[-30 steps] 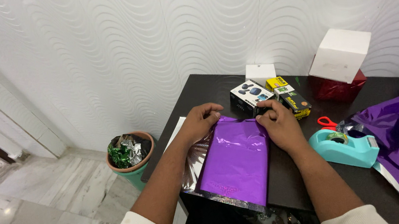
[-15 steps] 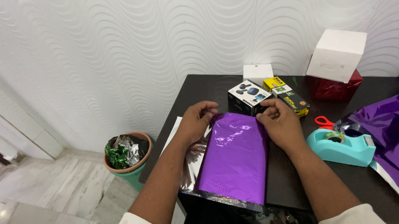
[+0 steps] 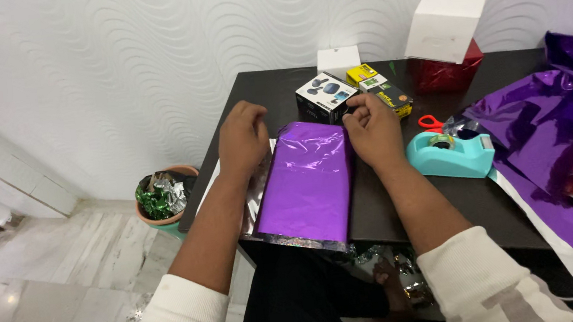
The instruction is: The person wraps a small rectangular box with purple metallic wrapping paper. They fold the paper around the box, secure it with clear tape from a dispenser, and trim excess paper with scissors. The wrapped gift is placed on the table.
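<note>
My left hand point(image 3: 242, 139) and right hand point(image 3: 371, 130) flank the far end of the purple-wrapped parcel point(image 3: 307, 180), which lies flat on the dark tabletop point(image 3: 406, 201), its near end overhanging the edge. Each grip is loosely curled, fingers touching the foil's top corners. Just right sits a teal tape dispenser point(image 3: 452, 154); beyond, a small black box point(image 3: 324, 97).

Bare forearms; pushed-up white sleeves point(image 3: 181, 313), grey camouflage patches near shoulders.
</note>
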